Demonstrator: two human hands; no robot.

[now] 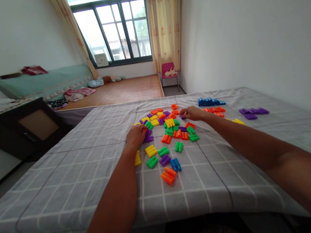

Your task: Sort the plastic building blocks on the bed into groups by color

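A loose heap of plastic building blocks shaped like joined tubes (pixel 170 122) lies on the table, in orange, yellow, green and purple. At the heap's left edge is my left hand (pixel 136 135), its fingers curled down among purple and orange blocks; what they grip is hidden. My right hand (pixel 192 113) is at the heap's right side, thumb and fingers pinched at a small purple block (pixel 183 116). Nearer to me lie scattered pieces: a green block (pixel 178 146), a blue block (pixel 175 164) and an orange block (pixel 169 175).
Beyond my right arm are blue blocks (pixel 209 101), orange blocks (pixel 215 111), purple blocks (pixel 253 112) and partly hidden yellow ones (pixel 239 121), grouped by colour. A checked grey cloth (pixel 93 171) covers the table. Behind stand a low bed (pixel 131 89) and a pink chair (pixel 168 68).
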